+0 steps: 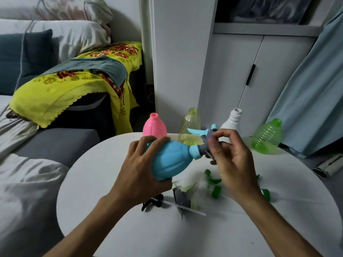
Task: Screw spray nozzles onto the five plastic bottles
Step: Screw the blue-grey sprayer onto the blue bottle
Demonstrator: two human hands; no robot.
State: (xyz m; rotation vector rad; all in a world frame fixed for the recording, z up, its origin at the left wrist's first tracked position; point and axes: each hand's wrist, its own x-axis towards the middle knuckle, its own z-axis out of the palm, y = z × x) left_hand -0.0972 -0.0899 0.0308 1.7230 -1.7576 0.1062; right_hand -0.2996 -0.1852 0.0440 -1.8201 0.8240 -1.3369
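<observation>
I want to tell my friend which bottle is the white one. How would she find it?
Look at the round white table and follow its far edge, where four open bottles stand in a row. The white bottle is third from the left, between the clear yellow bottle and the ribbed green bottle. It is the only solid white one, partly hidden behind the right hand.

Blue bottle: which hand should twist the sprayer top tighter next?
The right hand, probably. It already pinches the nozzle at the neck of the blue bottle. The left hand grips the bottle's body, steadying it above the table.
</observation>
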